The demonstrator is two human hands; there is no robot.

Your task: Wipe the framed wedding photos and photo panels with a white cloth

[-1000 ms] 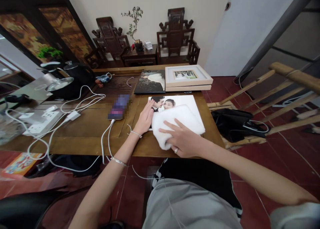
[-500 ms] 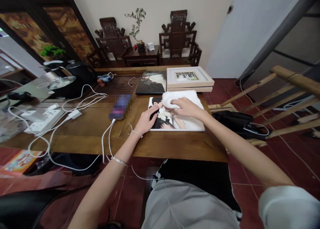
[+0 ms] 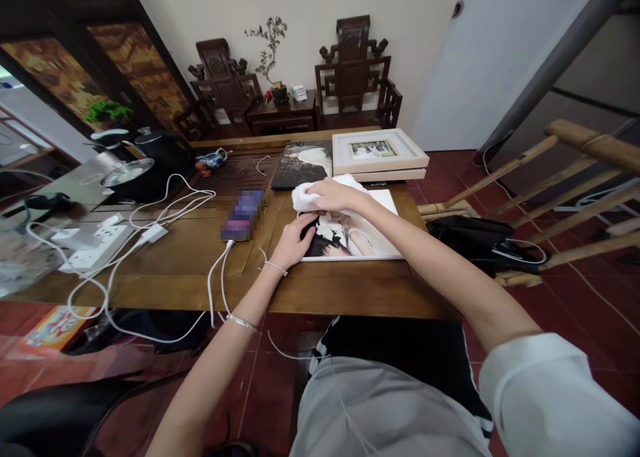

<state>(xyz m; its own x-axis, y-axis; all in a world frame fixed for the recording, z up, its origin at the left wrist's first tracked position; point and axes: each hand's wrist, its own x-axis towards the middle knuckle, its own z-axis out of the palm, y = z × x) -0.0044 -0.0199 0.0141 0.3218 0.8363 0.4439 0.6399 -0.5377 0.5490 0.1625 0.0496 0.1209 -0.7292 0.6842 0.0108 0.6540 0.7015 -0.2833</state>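
Observation:
A large photo print [image 3: 373,240] lies flat on the wooden table [image 3: 190,257], right of centre. My left hand [image 3: 294,239] rests flat on the print's left edge, fingers stretched out, pinning it down. My right hand [image 3: 334,194] grips a bunched white cloth [image 3: 303,197] and presses it on the print's far left corner. My right forearm crosses over the picture and hides part of it.
Behind the print lie a dark photo [image 3: 303,165] and stacked white frames [image 3: 379,152]. A phone [image 3: 242,214] on a white cable, a power strip [image 3: 93,247] and kettles [image 3: 137,167] fill the table's left. A black bag [image 3: 467,237] and bamboo rails [image 3: 560,197] stand to the right.
My right hand has carried the cloth from the print's near edge up to its far edge, then leftwards to the far left corner. The left hand has stayed on the left edge.

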